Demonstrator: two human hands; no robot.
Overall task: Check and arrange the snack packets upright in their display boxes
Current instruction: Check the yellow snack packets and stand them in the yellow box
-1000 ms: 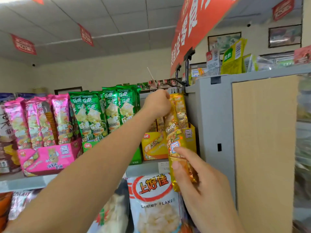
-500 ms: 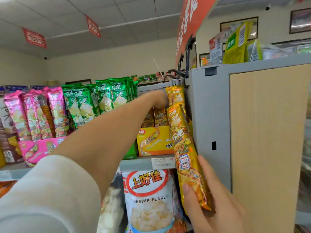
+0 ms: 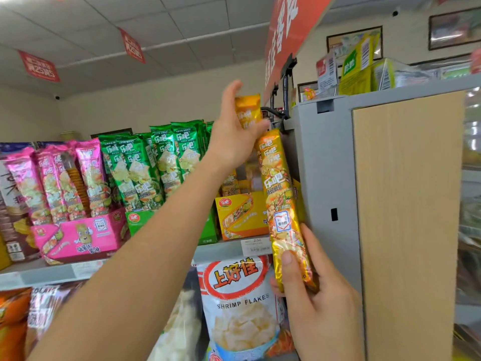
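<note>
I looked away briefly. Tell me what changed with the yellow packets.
The left hand took hold of a yellow packet at the yellow box and lifted it. The right hand still holds the second packet by its lower end. The pink packets and green packets stayed put.

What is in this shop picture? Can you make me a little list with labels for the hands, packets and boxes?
left hand: holds the raised yellow packet above the yellow box
right hand: grips the bottom of the long yellow packet
yellow box: on the shelf, a few packets inside
green packets: standing in the green box
pink packets: standing in the pink box
below shelf: shrimp flakes bag
</note>
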